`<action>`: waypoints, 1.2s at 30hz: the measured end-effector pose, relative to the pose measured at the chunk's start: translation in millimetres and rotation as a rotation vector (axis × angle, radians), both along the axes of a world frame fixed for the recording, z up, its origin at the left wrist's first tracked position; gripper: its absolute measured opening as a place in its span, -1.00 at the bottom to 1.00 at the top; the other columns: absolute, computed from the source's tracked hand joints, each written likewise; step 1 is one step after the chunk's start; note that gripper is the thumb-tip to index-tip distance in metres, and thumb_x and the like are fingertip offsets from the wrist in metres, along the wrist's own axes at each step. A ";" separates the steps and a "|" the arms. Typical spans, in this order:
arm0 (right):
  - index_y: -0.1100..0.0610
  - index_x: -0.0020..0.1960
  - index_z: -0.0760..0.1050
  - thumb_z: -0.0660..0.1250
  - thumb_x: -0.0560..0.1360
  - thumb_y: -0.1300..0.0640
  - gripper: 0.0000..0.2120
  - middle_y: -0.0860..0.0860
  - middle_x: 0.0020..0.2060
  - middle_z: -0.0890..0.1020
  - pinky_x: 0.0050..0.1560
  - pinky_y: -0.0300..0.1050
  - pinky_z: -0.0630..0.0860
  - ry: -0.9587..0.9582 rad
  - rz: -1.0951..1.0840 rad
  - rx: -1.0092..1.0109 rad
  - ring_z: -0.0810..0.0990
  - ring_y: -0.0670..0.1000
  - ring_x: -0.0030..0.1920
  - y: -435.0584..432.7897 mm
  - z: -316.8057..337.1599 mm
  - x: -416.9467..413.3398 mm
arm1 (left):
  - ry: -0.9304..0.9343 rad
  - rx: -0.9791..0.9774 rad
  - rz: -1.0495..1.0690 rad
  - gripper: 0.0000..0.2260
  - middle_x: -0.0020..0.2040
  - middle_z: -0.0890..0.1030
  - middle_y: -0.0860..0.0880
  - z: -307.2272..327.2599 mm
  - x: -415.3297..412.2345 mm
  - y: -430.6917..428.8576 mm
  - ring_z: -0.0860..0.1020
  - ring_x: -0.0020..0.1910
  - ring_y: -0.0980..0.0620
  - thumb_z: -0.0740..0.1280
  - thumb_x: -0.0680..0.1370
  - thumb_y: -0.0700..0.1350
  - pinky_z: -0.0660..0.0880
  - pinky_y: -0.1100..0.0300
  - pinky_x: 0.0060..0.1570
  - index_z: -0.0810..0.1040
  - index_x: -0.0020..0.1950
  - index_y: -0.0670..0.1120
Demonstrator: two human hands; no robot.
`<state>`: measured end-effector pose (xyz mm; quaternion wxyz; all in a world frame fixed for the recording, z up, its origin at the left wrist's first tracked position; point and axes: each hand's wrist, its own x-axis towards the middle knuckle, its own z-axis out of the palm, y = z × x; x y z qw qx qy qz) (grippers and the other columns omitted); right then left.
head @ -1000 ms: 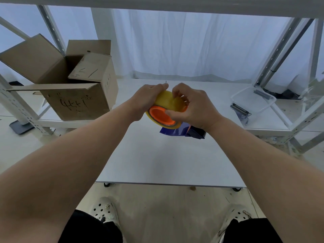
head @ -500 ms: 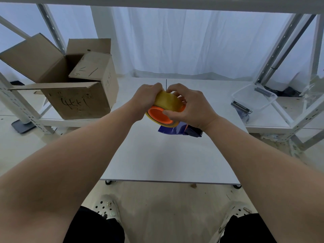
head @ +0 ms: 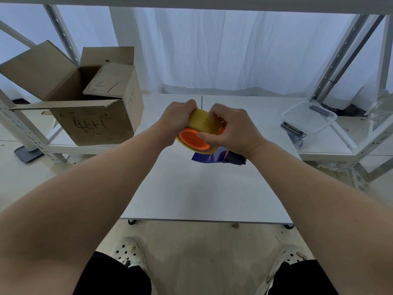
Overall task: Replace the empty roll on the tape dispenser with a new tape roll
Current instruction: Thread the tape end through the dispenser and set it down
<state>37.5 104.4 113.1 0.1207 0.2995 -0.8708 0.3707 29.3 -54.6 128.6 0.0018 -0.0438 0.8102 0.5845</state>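
A yellowish tape roll [head: 202, 123] sits on the orange wheel [head: 192, 141] of a blue tape dispenser [head: 209, 156], held in the air above the white table [head: 202, 188]. My left hand [head: 177, 120] grips the roll's left side. My right hand [head: 232, 129] curls over the roll's top and right side, its thumb lying across the orange wheel. The dispenser's dark toothed end [head: 236, 160] sticks out below my right wrist. Most of the dispenser's body is hidden by my hands.
An open cardboard box [head: 93, 116] stands on the low shelf at left. A clear plastic tub [head: 308, 118] with a dark item beside it sits on the shelf at right. White metal rack posts [head: 340, 56] frame both sides.
My hands and the dispenser stay in nearly the same place. My right fingers have shifted a little over the top of the roll.
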 end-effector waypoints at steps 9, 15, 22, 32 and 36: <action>0.02 0.16 0.49 0.46 0.27 -0.08 -0.51 0.00 -0.06 0.63 -0.05 -0.02 0.57 0.022 0.011 -0.009 0.58 0.06 -0.09 0.3 1.3 2.8 | 0.023 -0.035 0.008 -0.77 -0.24 0.52 -0.12 1.6 -0.1 0.5 0.48 -0.26 -0.03 0.16 0.54 -0.05 0.42 0.15 -0.25 0.49 -0.19 -0.15; 0.07 0.08 0.48 0.52 0.30 -0.01 -0.58 0.03 -0.16 0.63 -0.15 -0.11 0.54 0.036 -0.009 0.031 0.57 0.08 -0.19 -0.4 2.5 4.5 | 0.109 -0.167 0.029 -0.66 -0.14 0.57 -0.31 -0.9 -1.4 0.3 0.50 -0.26 -0.09 0.20 0.53 -0.05 0.45 0.11 -0.23 0.57 -0.08 -0.34; 0.00 -0.09 0.41 0.51 0.29 -0.04 -0.66 -0.07 -0.29 0.52 -0.24 -0.17 0.46 0.018 0.013 0.038 0.50 0.00 -0.28 -0.7 -0.6 0.9 | 0.106 -0.150 -0.010 -0.76 -0.26 0.45 -0.21 -0.7 0.0 -3.1 0.43 -0.29 -0.09 0.20 0.54 -0.05 0.40 0.10 -0.26 0.50 -0.22 -0.17; -0.02 0.08 0.44 0.51 0.28 -0.09 -0.56 0.05 -0.14 0.66 -0.09 -0.01 0.59 0.001 0.020 0.040 0.62 0.06 -0.16 -0.4 -1.7 -0.8 | 0.079 -0.125 -0.008 -0.70 -0.24 0.56 -0.17 -6.4 -1.2 -2.7 0.52 -0.25 -0.06 0.18 0.56 -0.05 0.47 0.15 -0.23 0.56 -0.12 -0.24; -0.08 -0.12 0.39 0.52 0.27 -0.06 -0.66 -0.01 -0.30 0.59 -0.21 -0.10 0.53 -0.009 0.008 0.039 0.55 0.03 -0.29 -1.6 -1.7 0.0 | 0.052 -0.097 -0.022 -0.73 -0.24 0.53 -0.19 -8.2 -0.6 -2.9 0.49 -0.28 -0.05 0.19 0.55 -0.05 0.45 0.15 -0.25 0.54 -0.15 -0.22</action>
